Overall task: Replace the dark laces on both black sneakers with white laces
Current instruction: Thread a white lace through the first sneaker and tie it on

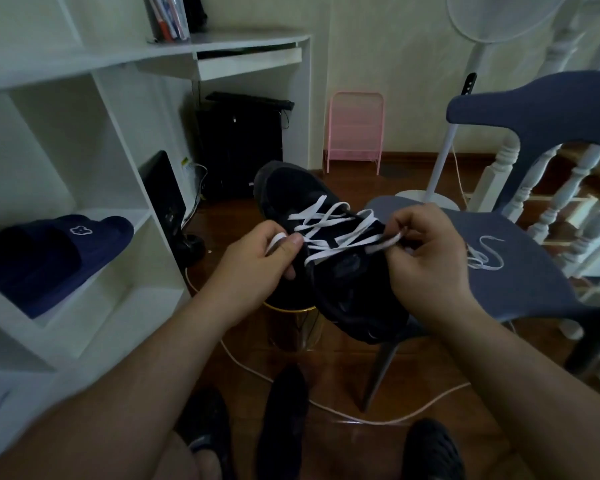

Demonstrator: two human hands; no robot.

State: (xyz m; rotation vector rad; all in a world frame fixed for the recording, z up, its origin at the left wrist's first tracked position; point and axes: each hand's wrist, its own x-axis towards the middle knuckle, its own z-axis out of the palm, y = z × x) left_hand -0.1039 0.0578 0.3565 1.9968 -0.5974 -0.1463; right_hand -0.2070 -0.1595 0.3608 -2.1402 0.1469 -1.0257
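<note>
- The sneaker [326, 258] is held up between both hands, its heel end over the chair [520, 271] seat, toe pointing away; the white lace [336, 230] already crosses several rows of eyelets.
- The left hand [257, 265] pinches one lace end between thumb and forefinger; the right hand [426, 258] pinches the other end at the upper eyelets, fingers curled.
- The lace looks flat, soft and light, so it likely twists and slips easily; best taken near its tip, where it should be stiffest for threading.
- The sneaker seems light, with a soft upper that gives; steadying it at the collar or sole should work better.
- Count: one sneaker in hand, one more dark shoe [284, 420] on the floor that may be its pair, one lace being threaded, one spare lace [485, 258] loose on the chair.
</note>
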